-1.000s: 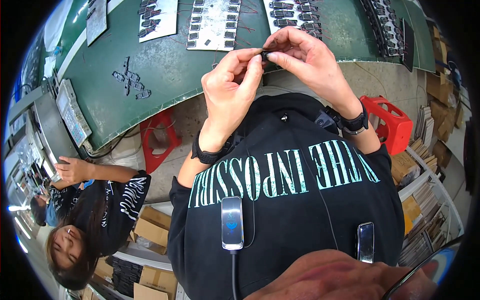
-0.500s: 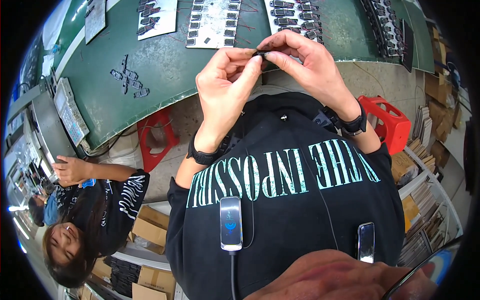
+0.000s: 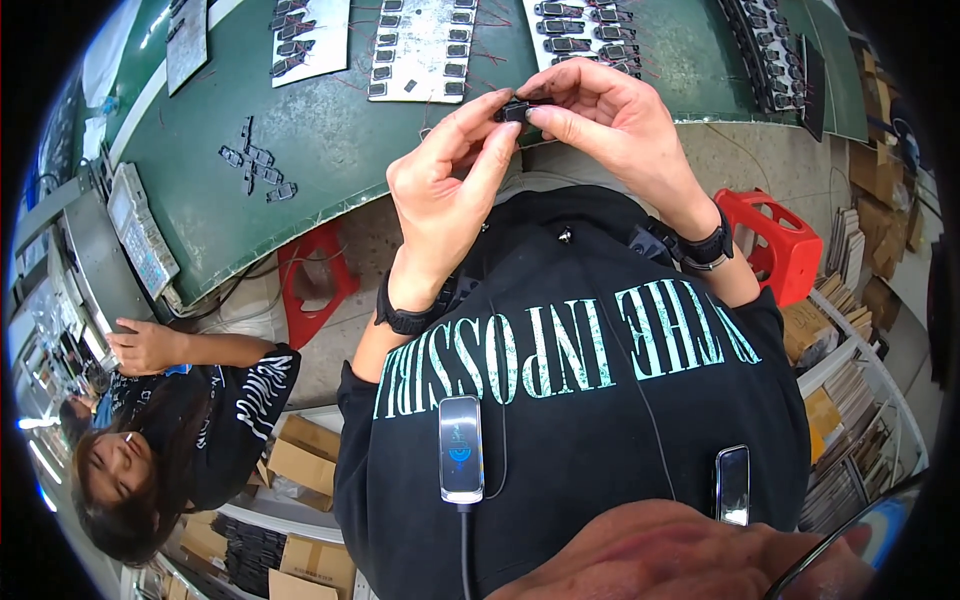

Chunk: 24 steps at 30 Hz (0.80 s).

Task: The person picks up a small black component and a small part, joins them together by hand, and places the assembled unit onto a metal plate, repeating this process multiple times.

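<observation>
Both my hands are raised over the near edge of the green table [image 3: 330, 130], and a small black part [image 3: 514, 110] is pinched between them. It looks like the small wired black modules on the boards, but the fingers cover much of it. On the part's left end, the thumb and fingertips of my left hand [image 3: 440, 195] are closed. My right hand [image 3: 620, 130] grips the other end with thumb and index finger. Beyond the hands stands a white board [image 3: 418, 55] with black modules in two columns and thin red wires.
Loose black modules [image 3: 262, 160] lie in a cluster at left. A white board with wired modules [image 3: 318, 50] is farther left, another [image 3: 585, 45] right. Red stools [image 3: 770, 245] stand under the table's edge. A co-worker [image 3: 190, 440] sits at left beside a machine with a keypad [image 3: 145, 230].
My left fingers have shifted and opened slightly around the part, so more of the black module shows. The right hand stays nearly in place. The co-worker's head has tilted a little.
</observation>
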{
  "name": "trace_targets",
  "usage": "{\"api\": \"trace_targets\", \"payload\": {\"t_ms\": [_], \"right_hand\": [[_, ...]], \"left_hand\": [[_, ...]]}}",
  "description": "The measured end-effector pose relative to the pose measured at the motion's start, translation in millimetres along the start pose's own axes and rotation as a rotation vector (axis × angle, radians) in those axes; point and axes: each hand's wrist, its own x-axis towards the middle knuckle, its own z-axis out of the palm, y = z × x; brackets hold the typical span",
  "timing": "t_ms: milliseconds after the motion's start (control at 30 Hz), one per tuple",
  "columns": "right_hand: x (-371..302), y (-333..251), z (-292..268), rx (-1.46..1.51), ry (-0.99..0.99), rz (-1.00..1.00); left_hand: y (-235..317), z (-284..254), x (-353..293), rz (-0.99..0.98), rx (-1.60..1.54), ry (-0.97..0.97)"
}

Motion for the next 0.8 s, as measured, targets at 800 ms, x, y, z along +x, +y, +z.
{"api": "trace_targets", "payload": {"t_ms": [800], "right_hand": [[-12, -5, 4, -0.375, 0.019, -0.146]], "left_hand": [[7, 2, -3, -0.209, -0.167, -0.072]]}}
